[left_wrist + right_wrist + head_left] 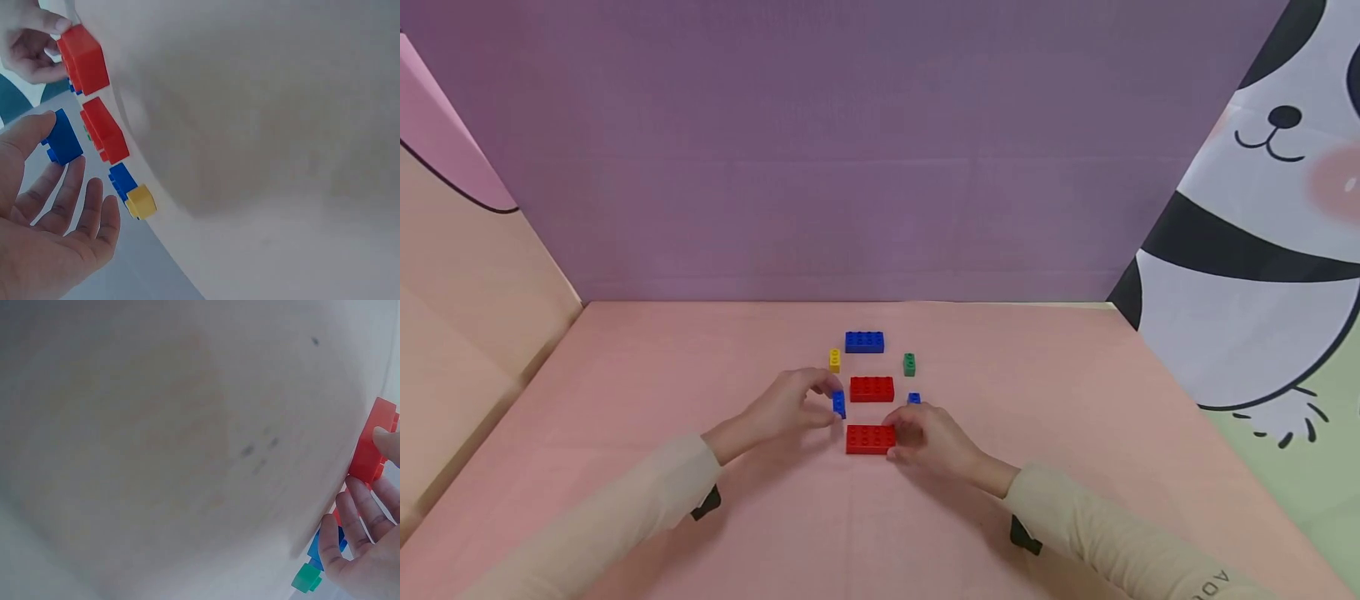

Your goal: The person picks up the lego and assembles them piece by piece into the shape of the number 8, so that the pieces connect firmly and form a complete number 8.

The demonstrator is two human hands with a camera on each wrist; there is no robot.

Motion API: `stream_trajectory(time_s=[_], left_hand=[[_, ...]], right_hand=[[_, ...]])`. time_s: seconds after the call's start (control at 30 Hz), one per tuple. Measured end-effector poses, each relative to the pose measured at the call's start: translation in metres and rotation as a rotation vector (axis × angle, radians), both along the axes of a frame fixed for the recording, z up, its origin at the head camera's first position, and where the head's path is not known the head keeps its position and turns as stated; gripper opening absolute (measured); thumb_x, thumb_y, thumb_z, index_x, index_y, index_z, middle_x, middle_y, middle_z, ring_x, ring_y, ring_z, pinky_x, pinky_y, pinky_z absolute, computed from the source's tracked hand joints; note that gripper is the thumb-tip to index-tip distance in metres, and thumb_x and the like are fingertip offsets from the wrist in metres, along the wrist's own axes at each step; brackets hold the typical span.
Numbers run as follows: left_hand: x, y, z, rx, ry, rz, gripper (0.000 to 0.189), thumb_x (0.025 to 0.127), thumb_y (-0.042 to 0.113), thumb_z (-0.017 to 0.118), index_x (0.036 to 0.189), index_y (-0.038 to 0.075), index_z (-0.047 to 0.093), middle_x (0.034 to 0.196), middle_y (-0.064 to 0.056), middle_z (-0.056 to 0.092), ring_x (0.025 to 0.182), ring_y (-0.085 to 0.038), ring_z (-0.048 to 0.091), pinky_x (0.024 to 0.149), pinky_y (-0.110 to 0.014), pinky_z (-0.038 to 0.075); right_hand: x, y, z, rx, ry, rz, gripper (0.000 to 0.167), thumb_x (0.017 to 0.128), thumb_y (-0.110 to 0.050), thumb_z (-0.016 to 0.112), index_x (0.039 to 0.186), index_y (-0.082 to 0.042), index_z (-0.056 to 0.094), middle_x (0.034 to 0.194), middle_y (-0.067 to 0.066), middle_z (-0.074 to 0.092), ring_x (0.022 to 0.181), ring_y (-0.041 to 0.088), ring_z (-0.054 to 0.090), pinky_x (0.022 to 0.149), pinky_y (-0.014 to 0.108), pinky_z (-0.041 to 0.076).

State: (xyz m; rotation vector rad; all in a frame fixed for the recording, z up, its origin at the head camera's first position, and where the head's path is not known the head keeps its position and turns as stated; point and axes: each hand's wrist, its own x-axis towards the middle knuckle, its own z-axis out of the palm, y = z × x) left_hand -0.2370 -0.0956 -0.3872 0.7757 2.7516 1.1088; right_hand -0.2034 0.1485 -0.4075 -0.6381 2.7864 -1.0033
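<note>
Matte pink surface (647,375). Left hand (793,404): small blue brick (838,403) pinched between thumb and fingertips, other fingers spread. Right hand (938,437): near red brick (867,440) pinched at its end facing the surface's right edge, partly covered. Far red brick (872,389), large blue brick (864,342) set toward far edge; all studded, rectangular plastic. Yellow brick (835,360), green brick (909,364) untouched. Second small blue brick (913,398) half hidden by right hand.
</note>
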Motion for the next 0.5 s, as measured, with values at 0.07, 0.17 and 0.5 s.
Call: stream_trajectory(time_s=[0.07,0.17,0.5], left_hand=[[0.003,0.002,0.0,-0.004,-0.003,-0.007,0.033,0.075,0.016,0.074,0.105,0.014,0.062,0.101,0.005,0.062,0.101,-0.019,0.055,0.09,-0.038,0.047],[0.007,0.004,-0.002,-0.007,-0.014,-0.033,0.034,0.075,0.016,0.074,0.107,0.014,0.061,0.102,0.005,0.062,0.1,-0.017,0.055,0.089,-0.036,0.048],[0.018,0.008,-0.005,-0.013,-0.018,-0.086,0.036,0.076,0.016,0.073,0.109,0.014,0.06,0.104,0.005,0.062,0.101,-0.016,0.055,0.089,-0.034,0.048]], right_hand=[[0.0,0.0,0.0,-0.003,-0.002,0.001,0.035,0.074,-0.013,0.074,0.107,-0.013,0.062,0.103,0.0,0.062,0.098,0.015,0.054,0.086,0.036,0.05],[-0.001,0.0,0.001,-0.006,-0.006,0.008,0.035,0.075,-0.014,0.074,0.108,-0.013,0.062,0.104,0.0,0.062,0.099,0.016,0.054,0.086,0.037,0.049],[0.001,0.0,0.001,-0.008,-0.011,-0.008,0.034,0.075,-0.012,0.074,0.107,-0.013,0.063,0.105,0.001,0.063,0.101,0.017,0.055,0.089,0.039,0.048]])
